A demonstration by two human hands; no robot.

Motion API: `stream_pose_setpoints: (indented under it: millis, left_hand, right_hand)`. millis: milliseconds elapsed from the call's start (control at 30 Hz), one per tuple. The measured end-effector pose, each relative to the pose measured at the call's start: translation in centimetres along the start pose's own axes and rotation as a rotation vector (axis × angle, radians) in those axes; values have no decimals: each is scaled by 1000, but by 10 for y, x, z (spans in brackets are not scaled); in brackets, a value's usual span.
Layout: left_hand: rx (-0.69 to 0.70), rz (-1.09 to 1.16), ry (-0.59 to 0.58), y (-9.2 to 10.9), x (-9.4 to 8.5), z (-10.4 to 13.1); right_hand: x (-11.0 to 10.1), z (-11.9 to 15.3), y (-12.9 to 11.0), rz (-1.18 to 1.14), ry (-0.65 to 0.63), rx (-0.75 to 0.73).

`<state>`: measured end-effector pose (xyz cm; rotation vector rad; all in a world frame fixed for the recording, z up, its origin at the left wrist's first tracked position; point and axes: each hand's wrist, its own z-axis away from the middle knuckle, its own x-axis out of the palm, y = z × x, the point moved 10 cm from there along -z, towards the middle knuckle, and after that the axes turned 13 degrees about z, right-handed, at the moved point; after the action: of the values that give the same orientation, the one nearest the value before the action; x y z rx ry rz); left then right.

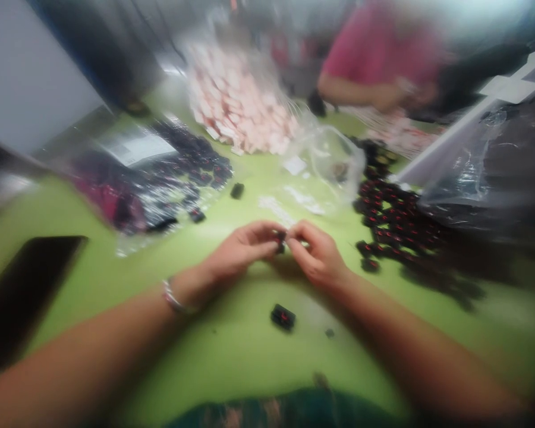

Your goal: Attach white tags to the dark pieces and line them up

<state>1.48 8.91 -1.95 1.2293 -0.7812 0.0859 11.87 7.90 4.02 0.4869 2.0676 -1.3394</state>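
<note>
My left hand (247, 245) is closed, pinching a small black plastic part (280, 241) between thumb and fingers. Against it, fingertip to fingertip, my right hand (316, 249) is also closed in a pinch; what lies in it is too small and blurred to name. Closer to my body, a black block with red marks (283, 317) rests on the green table (241, 356). Just beyond my fingers lie small white pieces (274, 206), smeared by blur.
At right is a pile of black-and-red parts (387, 214) beside a large clear bag (468, 160). Bagged black parts (196, 160) lie left, with a single black part (237, 190) nearby. Behind stands a bag of pale pieces (241, 101). A dark flat object (31, 291) lies far left. A person in pink (383, 53) works opposite.
</note>
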Motion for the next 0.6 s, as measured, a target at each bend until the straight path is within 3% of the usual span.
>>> stream_pose_setpoints:
  millis: [233,333,500,600]
  left_hand:
    - [25,-29,10,1,-3,0]
    - [41,-57,10,1,-4,1]
    - [76,-117,24,7,-2,3]
    - [103,-148,26,11,1,3]
  right_hand:
    - [1,2,4,-41,28,84]
    - [3,3,11,-145,29,199]
    - [28,13,32,-399,-158,477]
    - [37,16,35,-495,-243,513]
